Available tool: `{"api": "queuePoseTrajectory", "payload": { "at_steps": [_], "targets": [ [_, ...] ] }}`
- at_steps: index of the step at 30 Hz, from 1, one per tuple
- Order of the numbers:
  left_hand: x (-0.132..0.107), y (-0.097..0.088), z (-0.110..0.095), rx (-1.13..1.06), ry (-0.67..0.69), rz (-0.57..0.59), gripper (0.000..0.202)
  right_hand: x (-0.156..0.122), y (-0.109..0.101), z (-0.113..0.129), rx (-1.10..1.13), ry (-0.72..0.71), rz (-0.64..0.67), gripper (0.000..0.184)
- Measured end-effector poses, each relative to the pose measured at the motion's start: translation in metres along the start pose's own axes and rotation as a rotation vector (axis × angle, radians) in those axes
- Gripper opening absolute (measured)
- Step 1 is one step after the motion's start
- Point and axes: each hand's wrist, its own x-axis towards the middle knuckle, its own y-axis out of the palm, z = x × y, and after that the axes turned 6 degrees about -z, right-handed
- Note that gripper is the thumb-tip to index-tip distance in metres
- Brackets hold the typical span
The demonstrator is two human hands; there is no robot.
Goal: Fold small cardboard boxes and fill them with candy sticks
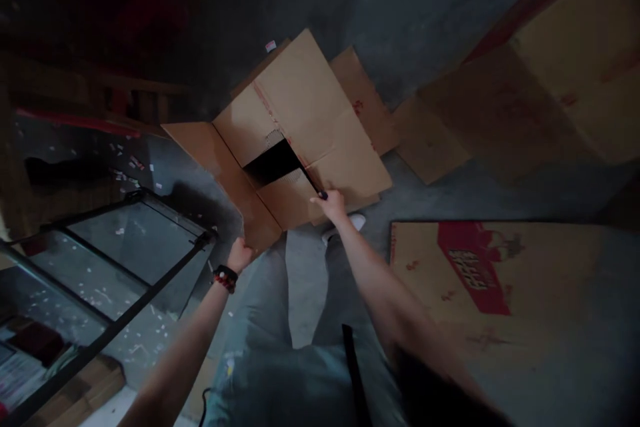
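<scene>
Far left, dim: a wooden frame, maybe a bench (30,167), with a metal-edged glass panel (135,260) leaning or lying beside it; a stack of magazines (30,373) shows through the glass near the lower corner. Paper scraps (123,147) dot the concrete floor (440,193).

Left hand (240,255) at the carton's near flap, knuckles up, fingers (249,248) curled against the edge. Wristband (226,278), black with red beads, sits just behind it. Touching, yes; whether clenched on the cardboard or only resting, cannot tell.

Carton (305,113) lies opened out flat on the floor, centre of view, just ahead of the person's feet. A tape-marked seam runs along it, with a dark slit (273,163) torn or cut open midway.

Right hand (331,207) at the carton's near edge, fingers bent around a slim black strip (313,180) that runs up toward the slit. Could be a knife handle or tape; too dark to tell, and the hold on it is unclear. White shoe (347,227) just below this hand.

Far right, more cardboard sheets (530,87) overlap the carton's edge; near right, a flat carton with red print (480,273).

Work in hand, as judged: both hands at the slit carton's near edge. Any move from here calls for a firmer hold on that edge.
</scene>
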Motion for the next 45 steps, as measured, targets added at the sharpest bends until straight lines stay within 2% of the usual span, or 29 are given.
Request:
{"api": "queuePoseTrajectory", "payload": {
  "at_steps": [2,4,5,7,10,13,14,17,19,20,23,24,26,28,29,30,33,35,39,45],
  "targets": [
    [-0.004,0.003,-0.008,0.093,0.034,-0.211,0.075,-0.020,0.003,-0.001,0.014,-0.039,-0.002,0.025],
    [-0.007,0.007,-0.019,0.267,0.132,-0.397,0.075,-0.038,0.003,-0.005,0.008,-0.075,-0.004,0.021],
    [-0.008,0.009,-0.025,0.386,0.197,-0.450,0.071,-0.045,0.001,-0.007,-0.002,-0.087,-0.012,0.019],
    [-0.009,0.013,-0.035,0.633,0.305,-0.485,0.063,-0.053,-0.001,-0.011,-0.028,-0.095,-0.045,0.019],
    [-0.012,0.012,-0.046,0.848,0.386,-0.401,0.063,-0.056,0.000,-0.010,-0.095,-0.058,-0.112,0.024],
    [-0.006,0.005,-0.063,0.929,0.560,-0.208,0.069,-0.052,0.005,0.001,-0.187,-0.001,-0.149,0.023],
    [0.001,0.001,-0.071,0.958,0.575,-0.147,0.068,-0.051,0.006,0.007,-0.215,0.014,-0.158,0.023],
    [0.036,-0.014,-0.092,1.035,0.422,-0.047,0.062,-0.041,0.004,0.034,-0.270,0.026,-0.213,0.023],
    [0.065,-0.021,-0.101,1.018,0.305,-0.064,0.068,-0.026,0.001,0.061,-0.278,-0.024,-0.297,0.025],
    [0.079,-0.024,-0.105,0.972,0.281,-0.114,0.074,-0.015,0.000,0.076,-0.282,-0.074,-0.342,0.030],
    [0.124,-0.025,-0.116,0.765,0.233,-0.402,0.091,0.027,0.002,0.123,-0.373,-0.284,-0.383,0.057],
    [0.138,-0.024,-0.121,0.696,0.223,-0.496,0.097,0.042,0.004,0.136,-0.428,-0.335,-0.363,0.059],
    [0.166,-0.019,-0.134,0.597,0.189,-0.597,0.111,0.068,0.008,0.152,-0.531,-0.351,-0.328,0.045],
    [0.190,-0.010,-0.151,0.539,0.156,-0.575,0.125,0.082,0.006,0.157,-0.588,-0.294,-0.330,0.031],
    [0.201,-0.004,-0.159,0.530,0.188,-0.547,0.125,0.084,0.002,0.155,-0.594,-0.265,-0.336,0.028],
    [0.209,0.003,-0.167,0.531,0.267,-0.517,0.118,0.083,-0.004,0.152,-0.592,-0.244,-0.337,0.028],
    [0.227,0.025,-0.179,0.517,0.636,-0.435,0.074,0.072,-0.028,0.140,-0.562,-0.203,-0.288,0.034],
    [0.232,0.038,-0.179,0.454,0.787,-0.381,0.063,0.065,-0.045,0.133,-0.527,-0.208,-0.246,0.039],
    [0.236,0.054,-0.177,0.365,0.798,-0.329,0.063,0.065,-0.065,0.132,-0.366,-0.211,-0.209,0.041],
    [0.256,0.054,-0.178,0.372,0.763,-0.312,0.070,0.057,-0.087,0.139,-0.064,-0.133,-0.201,0.042]
  ]
}}
